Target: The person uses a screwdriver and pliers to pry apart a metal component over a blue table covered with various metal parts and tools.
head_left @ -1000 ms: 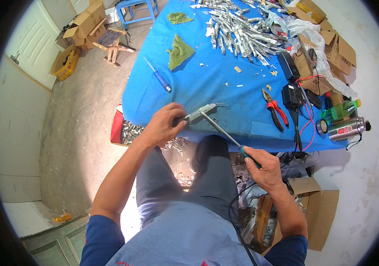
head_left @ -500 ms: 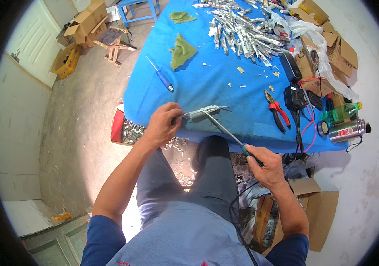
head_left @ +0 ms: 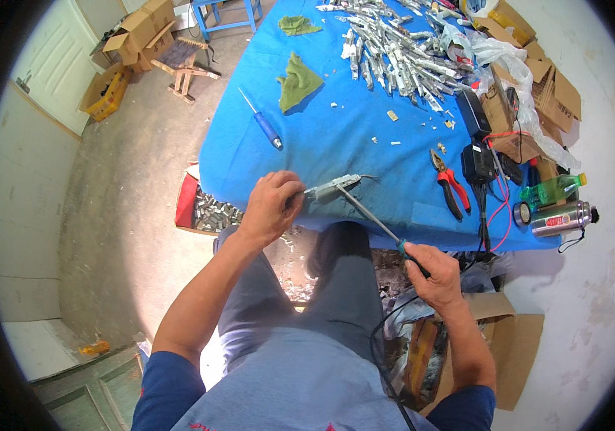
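At the near edge of the blue-covered table, my left hand (head_left: pixel 273 205) is closed on one end of a slim silver-white strip-like part (head_left: pixel 333 188). A thin dark wire or prong sticks out of its far end. My right hand (head_left: pixel 433 273) grips the green and black handle of a screwdriver (head_left: pixel 372 217). Its long metal shaft slants up to the left, and the tip touches the part near its middle. My left fingertips are partly hidden behind the hand. A blue-handled screwdriver (head_left: pixel 267 129) lies beyond my left hand, and red-handled pliers (head_left: pixel 452 188) lie beyond my right.
A heap of similar silver parts (head_left: pixel 401 61) covers the table's far side. Green cloths (head_left: pixel 297 82) lie to its left. Black power adapters (head_left: pixel 477 161), a green bottle (head_left: pixel 555 189) and a steel flask (head_left: pixel 562 218) line the right edge. A box of small metal pieces (head_left: pixel 214 215) stands below the left edge.
The part and both hands have shifted very slightly right in the picture, along with a small turn of the view. The screwdriver tip stays against the part.
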